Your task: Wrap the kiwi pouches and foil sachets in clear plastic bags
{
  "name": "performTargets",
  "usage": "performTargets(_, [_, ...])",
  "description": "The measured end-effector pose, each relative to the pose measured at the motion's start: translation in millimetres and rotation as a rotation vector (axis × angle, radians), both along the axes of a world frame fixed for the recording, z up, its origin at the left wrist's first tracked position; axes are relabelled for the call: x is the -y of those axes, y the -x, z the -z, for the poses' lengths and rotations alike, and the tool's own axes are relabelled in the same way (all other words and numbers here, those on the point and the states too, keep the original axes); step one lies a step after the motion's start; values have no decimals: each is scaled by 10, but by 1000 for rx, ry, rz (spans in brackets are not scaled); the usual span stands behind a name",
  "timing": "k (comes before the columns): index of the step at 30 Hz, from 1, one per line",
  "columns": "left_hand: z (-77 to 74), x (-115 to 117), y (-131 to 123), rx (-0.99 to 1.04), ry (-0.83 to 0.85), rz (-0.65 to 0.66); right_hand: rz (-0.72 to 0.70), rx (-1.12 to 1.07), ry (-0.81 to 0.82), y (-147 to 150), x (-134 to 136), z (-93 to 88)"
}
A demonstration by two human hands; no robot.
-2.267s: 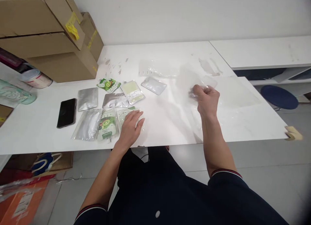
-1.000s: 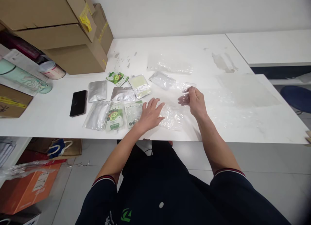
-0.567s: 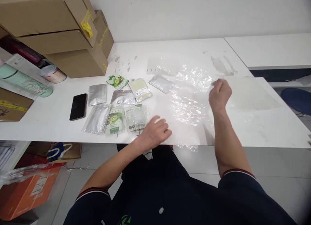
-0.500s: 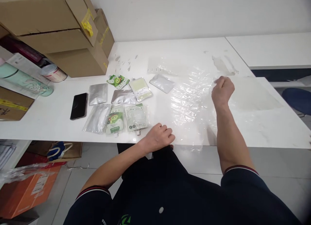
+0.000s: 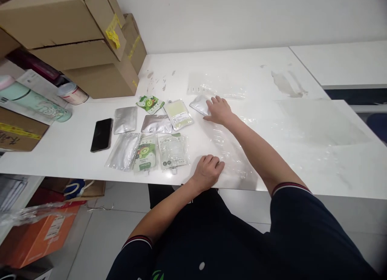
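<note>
My right hand (image 5: 219, 109) reaches over a silver foil pouch (image 5: 199, 104), fingers spread, with the fingertips on or just above its right end. Near the front table edge, my left hand (image 5: 208, 172) has its fingers curled closed at the left edge of a clear plastic film (image 5: 234, 161). The crinkled film lies on the table and extends under my right forearm. To the left lie several pouches, among them a pale green labelled pouch (image 5: 178, 114), a kiwi-printed spout pouch (image 5: 145, 153) and a clear-wrapped spout pouch (image 5: 173, 151).
A black phone (image 5: 102, 135) lies left of the pouches. Cardboard boxes (image 5: 87, 54), a mint bottle (image 5: 39, 104) and a lidded tub (image 5: 73, 93) stand at the left. Another flat clear bag (image 5: 217, 85) lies at the back of the white table (image 5: 320, 171).
My right hand has let go of the film at the right and moved left to the silver pouch, its fingers now spread. My left hand stays by the film's edge. The view has shifted slightly.
</note>
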State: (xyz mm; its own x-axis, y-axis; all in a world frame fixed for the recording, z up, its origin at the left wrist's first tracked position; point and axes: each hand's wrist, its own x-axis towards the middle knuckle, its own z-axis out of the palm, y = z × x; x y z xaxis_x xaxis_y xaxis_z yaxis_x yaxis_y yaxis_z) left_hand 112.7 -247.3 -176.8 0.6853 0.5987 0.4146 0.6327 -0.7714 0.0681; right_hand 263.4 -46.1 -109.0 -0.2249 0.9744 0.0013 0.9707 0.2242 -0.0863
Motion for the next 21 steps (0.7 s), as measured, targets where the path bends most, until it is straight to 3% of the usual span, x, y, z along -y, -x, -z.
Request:
performTargets(3, [12, 2, 11, 9, 11, -8, 86, 95, 113, 231, -231, 138])
performTargets(7, [34, -14, 7, 7, 35, -1, 116, 60, 88, 274, -392, 203])
performTargets(10, [44, -28, 10, 24, 54, 11, 196, -134, -9, 147, -441, 75])
performTargets(12, [42, -31, 22, 40, 75, 22, 217, -398, -187, -8, -361, -100])
performTargets(15, [28, -18, 62, 73, 83, 42, 165, -711, -417, -286, 102, -415])
performTargets(17, [16, 2, 99, 99, 56, 29, 126, -710, -414, -438, 624, -558])
performTargets(19, [9, 26, 137, 129, 20, -9, 96, -593, -359, -526, 1192, -559])
performTargets(21, [7, 45, 167, 153, -6, -33, 51, -441, -288, -547, 1689, -397])
